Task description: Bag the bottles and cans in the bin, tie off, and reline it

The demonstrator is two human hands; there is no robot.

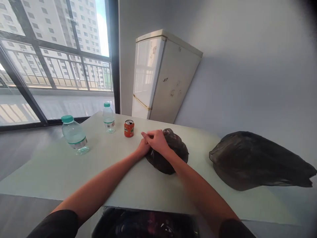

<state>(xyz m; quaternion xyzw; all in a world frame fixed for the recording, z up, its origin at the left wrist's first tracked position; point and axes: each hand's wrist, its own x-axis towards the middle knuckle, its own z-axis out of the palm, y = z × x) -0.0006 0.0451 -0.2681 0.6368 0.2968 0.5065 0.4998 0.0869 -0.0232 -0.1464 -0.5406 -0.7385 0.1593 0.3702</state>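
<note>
Dark sleeves (58, 224) end on my forearms at the bottom corners of the frame, with something black and glossy (146, 226) between them at bottom centre. Near mid-frame my hands are together: my right hand (158, 141) lies over the left side of a crumpled black plastic bag (173, 148), fingers partly bent and reaching leftward onto my left hand (143, 147), which is at the bag's left edge. I cannot tell whether either is gripping the plastic. The bag sits on a pale tabletop (138, 193). Right of frame, a puffed-out black bag (257, 160) lies on its side. Left of centre are a teal-capped plastic bottle (75, 136), an orange-red drink can (129, 129) and a second teal-capped bottle (108, 119). Beyond, upper centre, is a scuffed white refrigerator (173, 79); upper left, dark-framed windows face a railing (74, 74) and a high-rise (85, 28).
</note>
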